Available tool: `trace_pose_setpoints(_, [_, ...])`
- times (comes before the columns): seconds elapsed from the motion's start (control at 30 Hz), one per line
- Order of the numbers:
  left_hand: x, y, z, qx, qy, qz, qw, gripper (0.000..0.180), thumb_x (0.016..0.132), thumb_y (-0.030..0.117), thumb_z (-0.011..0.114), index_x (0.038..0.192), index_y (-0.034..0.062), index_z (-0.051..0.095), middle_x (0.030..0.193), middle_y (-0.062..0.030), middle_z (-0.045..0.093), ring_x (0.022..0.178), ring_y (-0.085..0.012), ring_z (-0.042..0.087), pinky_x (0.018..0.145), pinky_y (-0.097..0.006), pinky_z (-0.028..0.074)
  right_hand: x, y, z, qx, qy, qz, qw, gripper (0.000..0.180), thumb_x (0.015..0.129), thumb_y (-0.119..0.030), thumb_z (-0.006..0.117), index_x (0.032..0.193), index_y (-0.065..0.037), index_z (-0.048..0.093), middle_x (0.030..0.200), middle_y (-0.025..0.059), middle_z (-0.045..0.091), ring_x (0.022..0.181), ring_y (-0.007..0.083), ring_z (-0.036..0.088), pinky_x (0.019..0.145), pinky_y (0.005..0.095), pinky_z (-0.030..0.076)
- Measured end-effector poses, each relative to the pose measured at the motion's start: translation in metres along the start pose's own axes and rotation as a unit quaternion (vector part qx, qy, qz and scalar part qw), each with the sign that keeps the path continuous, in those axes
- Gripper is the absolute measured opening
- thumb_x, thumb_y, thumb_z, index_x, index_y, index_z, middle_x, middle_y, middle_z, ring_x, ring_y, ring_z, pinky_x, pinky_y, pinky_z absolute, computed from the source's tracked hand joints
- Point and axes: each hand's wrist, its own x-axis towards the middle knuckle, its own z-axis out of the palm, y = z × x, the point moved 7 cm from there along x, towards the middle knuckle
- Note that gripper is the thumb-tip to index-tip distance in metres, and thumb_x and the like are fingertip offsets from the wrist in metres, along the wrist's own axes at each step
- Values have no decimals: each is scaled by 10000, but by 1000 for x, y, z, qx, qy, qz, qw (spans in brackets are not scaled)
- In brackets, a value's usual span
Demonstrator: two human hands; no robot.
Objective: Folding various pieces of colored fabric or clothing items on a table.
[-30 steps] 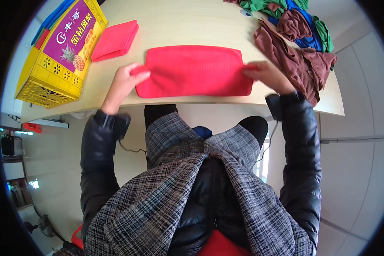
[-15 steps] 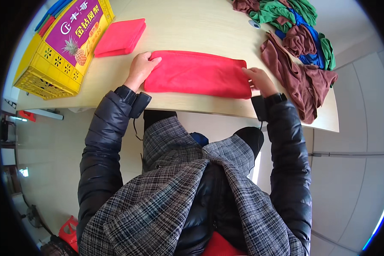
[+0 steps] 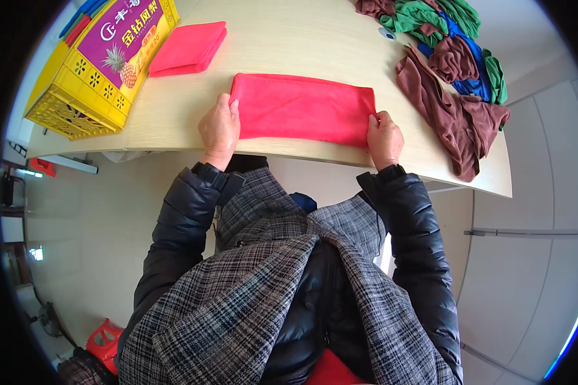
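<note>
A red cloth point(image 3: 302, 107), folded into a long strip, lies flat on the pale wooden table point(image 3: 315, 38) near its front edge. My left hand point(image 3: 219, 128) pinches the strip's left end at the near corner. My right hand point(image 3: 383, 137) grips the right end at its near corner. Both hands rest on the table surface, with dark padded sleeves coming up from below.
A smaller folded red cloth point(image 3: 189, 48) lies at the back left, beside a yellow plastic crate point(image 3: 87, 77) with a purple printed card on it. A heap of brown, green and blue cloths point(image 3: 453, 70) fills the table's right side.
The red cloth has been folded narrower, and both hands have drawn back toward the table's near edge, holding the strip's two ends.
</note>
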Motion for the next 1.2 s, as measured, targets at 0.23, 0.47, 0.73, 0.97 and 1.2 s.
trace_pose_setpoints(0.23, [-4,-2,-4,56,-14,8,998,202,996,294,613,1057,103,587,786,-163,704,734,-404,676,658,-503,518,-14,-5,-6,-44,-3,5,999,209,994,-297,585,973,-94,628,792,188,712,754,414,688,675,502,539])
trace_pose_setpoints(0.47, [-5,0,-9,58,-6,12,998,247,1001,307,606,1140,104,596,788,-154,719,734,-400,690,670,-514,522,-18,-3,-10,-58,-4,7,998,189,996,-287,574,1010,-101,609,777,186,713,729,403,694,669,502,544])
trace_pose_setpoints(0.73, [-8,48,-44,114,58,158,979,310,953,200,658,1222,53,611,1143,-180,694,1061,-331,657,853,-437,523,-19,-20,-37,-61,52,-105,991,212,944,-190,614,1108,-56,617,955,172,694,854,353,683,735,461,543])
trace_pose_setpoints(0.97, [-45,119,6,-102,-79,377,917,325,948,208,666,1187,-11,668,1261,-148,644,1218,-295,577,1053,-430,449,-61,-143,-9,30,-98,-257,961,338,928,-202,645,1224,-40,626,1141,136,641,1062,332,586,927,464,473])
trace_pose_setpoints(1.2, [-31,64,-2,-30,-121,282,951,396,1009,288,579,1263,-8,648,1356,-168,613,1292,-333,542,1139,-433,387,-74,-96,-28,19,-71,-289,955,389,930,-205,650,1277,-33,618,1274,114,619,1186,327,551,989,459,450])
